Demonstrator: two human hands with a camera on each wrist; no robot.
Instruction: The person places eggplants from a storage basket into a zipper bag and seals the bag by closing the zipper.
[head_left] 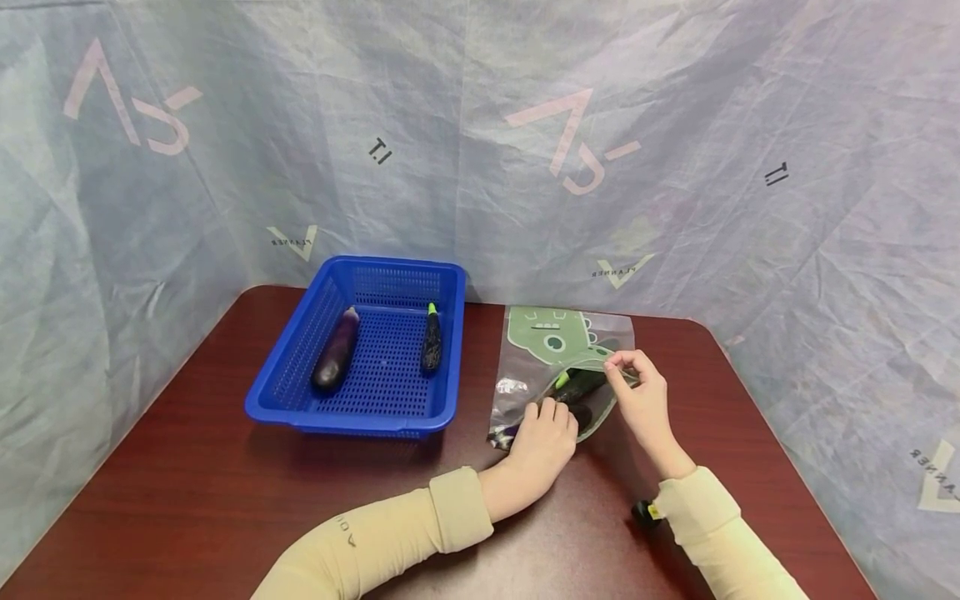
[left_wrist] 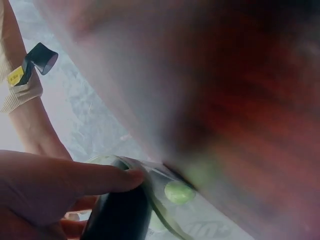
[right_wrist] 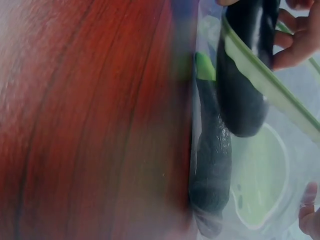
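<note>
A clear zip bag [head_left: 517,392] with a green cartoon face lies on the table, its mouth toward the person. My left hand [head_left: 543,442] grips a glossy dark eggplant [right_wrist: 245,95], whose rounded end is inside the bag mouth. In the left wrist view the thumb lies along the eggplant [left_wrist: 122,212]. Pinched between the thumb and fingers of my right hand [head_left: 647,400] is the bag's upper rim, held up and apart. Inside the bag lies a dark zucchini-like vegetable [right_wrist: 212,150] with a bright green stem end.
Left of the bag stands a blue perforated basket [head_left: 258,406]. It holds a purple eggplant [head_left: 335,350] and a small dark vegetable with a green tip [head_left: 431,342]. A printed grey cloth [head_left: 420,200] hangs behind the brown table [head_left: 187,483]. A black wrist device [head_left: 645,514] is at the right cuff.
</note>
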